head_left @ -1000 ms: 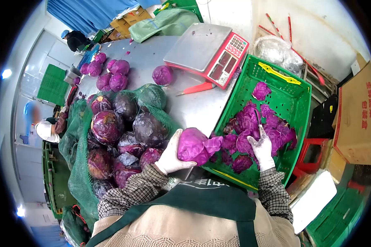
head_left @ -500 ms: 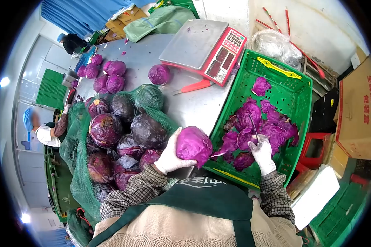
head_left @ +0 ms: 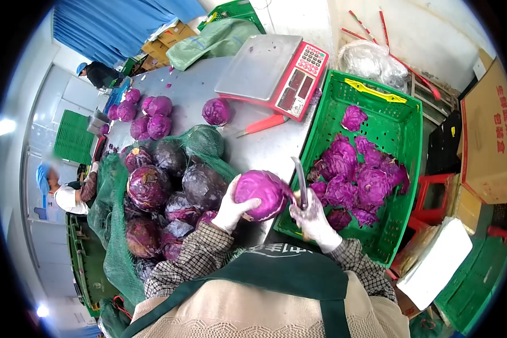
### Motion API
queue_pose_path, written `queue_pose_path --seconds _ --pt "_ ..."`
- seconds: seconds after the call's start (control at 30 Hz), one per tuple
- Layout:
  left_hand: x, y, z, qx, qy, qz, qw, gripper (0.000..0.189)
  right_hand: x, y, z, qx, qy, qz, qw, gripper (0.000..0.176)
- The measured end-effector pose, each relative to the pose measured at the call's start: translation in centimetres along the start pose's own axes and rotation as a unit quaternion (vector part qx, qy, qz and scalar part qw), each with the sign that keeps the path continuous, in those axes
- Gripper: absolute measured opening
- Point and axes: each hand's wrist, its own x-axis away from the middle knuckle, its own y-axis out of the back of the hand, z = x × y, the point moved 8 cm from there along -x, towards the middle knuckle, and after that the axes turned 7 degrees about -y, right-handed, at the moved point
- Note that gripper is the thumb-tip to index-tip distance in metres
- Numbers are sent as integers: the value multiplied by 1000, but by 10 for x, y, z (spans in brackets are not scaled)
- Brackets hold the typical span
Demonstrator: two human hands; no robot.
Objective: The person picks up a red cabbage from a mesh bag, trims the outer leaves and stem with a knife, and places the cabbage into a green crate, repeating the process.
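Observation:
My left hand (head_left: 234, 207), in a white glove, grips a bright purple cabbage (head_left: 259, 194) from its left side, thumb across the front. My gloved right hand (head_left: 314, 221) is closed round a knife (head_left: 301, 183) whose curved metal blade points up, just right of the cabbage. A strip of leaf shows between the cabbage and my right hand. Left of my hands, a green net bag (head_left: 115, 242) lies open around several dark cabbages (head_left: 149, 187). Loose purple leaves (head_left: 372, 183) lie in the green crate (head_left: 399, 225) on the right.
Beyond the net on the metal table (head_left: 253, 143) are a red scale (head_left: 304, 79), a red-handled knife (head_left: 265, 124) and several peeled cabbages (head_left: 159, 127). One person (head_left: 67, 194) is at the left, another (head_left: 97, 74) at the far end. A cardboard box (head_left: 487, 141) stands right.
My right hand has moved left with the knife, from over the crate's leaves to the cabbage's right side. The cabbage and my left hand have shifted slightly left.

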Motion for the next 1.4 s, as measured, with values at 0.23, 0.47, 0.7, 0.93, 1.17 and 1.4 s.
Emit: queue_pose_path --seconds 0.23,0.47,0.7,0.93,1.17,1.4 --pt "4 15 24 326 136 -112 929 67 49 47 19 -5 8 -34 999 21" --pt "-3 -18 -23 277 -69 -4 958 77 34 -43 133 300 368 -14 880 64" --pt "5 -36 -49 339 -65 0 939 78 31 -86 158 374 413 -55 829 44" --pt "2 -27 -41 388 -45 -27 920 81 25 -86 143 319 351 -83 877 18" --pt "-4 1 -65 480 -93 -7 872 83 15 46 82 416 212 -166 869 13" --pt "6 -9 -82 392 -106 81 910 87 28 -115 180 252 321 128 904 55"
